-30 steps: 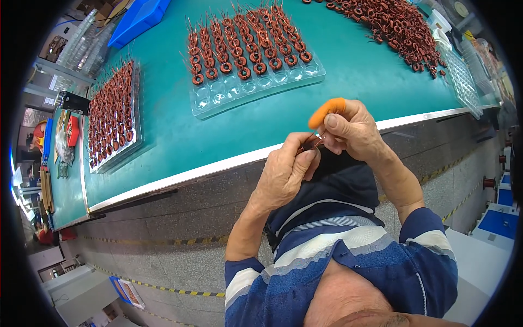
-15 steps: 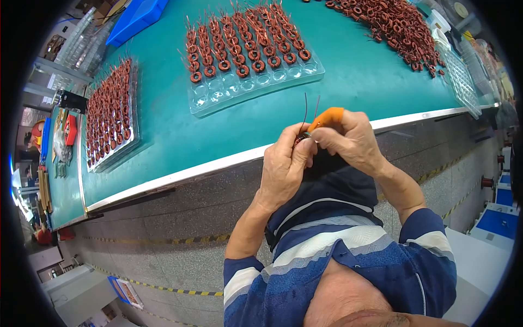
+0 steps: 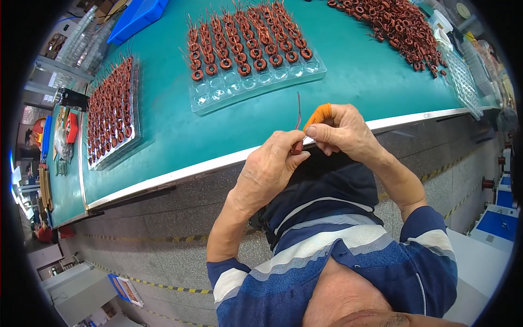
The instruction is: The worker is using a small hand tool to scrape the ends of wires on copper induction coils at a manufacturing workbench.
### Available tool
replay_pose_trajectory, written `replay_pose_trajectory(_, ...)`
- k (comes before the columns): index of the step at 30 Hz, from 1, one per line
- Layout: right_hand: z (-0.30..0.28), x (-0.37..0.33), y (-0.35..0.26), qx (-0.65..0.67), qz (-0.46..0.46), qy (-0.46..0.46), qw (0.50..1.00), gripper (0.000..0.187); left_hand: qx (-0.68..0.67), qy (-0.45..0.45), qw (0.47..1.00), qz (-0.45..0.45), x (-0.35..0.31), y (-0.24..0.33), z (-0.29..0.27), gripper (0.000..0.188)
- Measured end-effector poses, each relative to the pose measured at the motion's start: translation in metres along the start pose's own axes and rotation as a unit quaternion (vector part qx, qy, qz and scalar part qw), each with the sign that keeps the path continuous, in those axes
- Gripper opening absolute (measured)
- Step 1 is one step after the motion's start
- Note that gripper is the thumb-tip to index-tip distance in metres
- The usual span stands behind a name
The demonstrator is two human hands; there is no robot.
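Note:
A copper-wound ring coil (image 3: 297, 147) is pinched between the thumb and fingers of my left hand (image 3: 269, 163), over the table's front edge. One of its wire leads (image 3: 299, 109) sticks up above the fingers. My right hand (image 3: 348, 136), with an orange finger cover (image 3: 320, 114) on one finger, is closed just right of the coil. Its thumb and forefinger pinch what looks like another wire lead, mostly hidden by the fingertips. Beyond my hands lies a clear plastic tray (image 3: 261, 87) with rows of similar coils (image 3: 244, 70); its nearest pockets hold none.
A second loaded tray (image 3: 111, 155) stands at the left, with a blue bin (image 3: 136, 22) behind it. Loose coils (image 3: 392, 32) are heaped at the far right, near more clear trays (image 3: 463, 82). The white table edge (image 3: 218, 165) runs just before me.
My left hand has shifted slightly left and turned the coil, so its windings show more. My right hand has moved a little left, and its fingers have drawn together.

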State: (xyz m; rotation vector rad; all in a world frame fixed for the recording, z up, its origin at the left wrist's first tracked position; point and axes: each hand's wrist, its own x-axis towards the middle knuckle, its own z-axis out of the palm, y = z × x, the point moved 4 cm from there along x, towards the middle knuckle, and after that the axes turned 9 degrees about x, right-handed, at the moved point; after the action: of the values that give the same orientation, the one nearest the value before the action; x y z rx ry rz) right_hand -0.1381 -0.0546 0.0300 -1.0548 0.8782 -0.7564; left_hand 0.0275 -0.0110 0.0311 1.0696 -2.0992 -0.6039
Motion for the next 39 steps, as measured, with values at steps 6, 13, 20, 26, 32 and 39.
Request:
replay_pose_trajectory(6,0.024,-0.021,-0.016,-0.27,-0.289,0.127,0.91,0.017,-0.143,0.144,0.973,-0.112,-0.01,-0.012,0.018,0.036)
replay_pose_trajectory(13,0.014,-0.02,-0.027,-0.114,-0.127,0.059,0.984,0.017,-0.496,0.146,0.856,0.001,-0.002,-0.001,0.024,0.032)
replay_pose_trajectory(20,0.017,-0.023,-0.026,-0.135,-0.318,0.017,0.938,0.023,-0.286,0.108,0.951,-0.049,-0.005,-0.001,0.021,0.025)
replay_pose_trajectory(26,0.016,-0.007,-0.032,-0.098,-0.202,0.034,0.974,0.026,-0.313,0.13,0.94,-0.028,-0.008,-0.006,0.03,0.025)
replay_pose_trajectory(32,0.0,-0.005,-0.014,-0.026,-0.282,0.081,0.956,0.047,-0.44,0.133,0.883,-0.096,-0.002,-0.004,0.028,0.038)
replay_pose_trajectory(39,0.013,-0.004,-0.003,0.021,-0.232,0.042,0.971,0.038,-0.445,0.115,0.875,-0.153,0.001,-0.009,0.034,0.026)
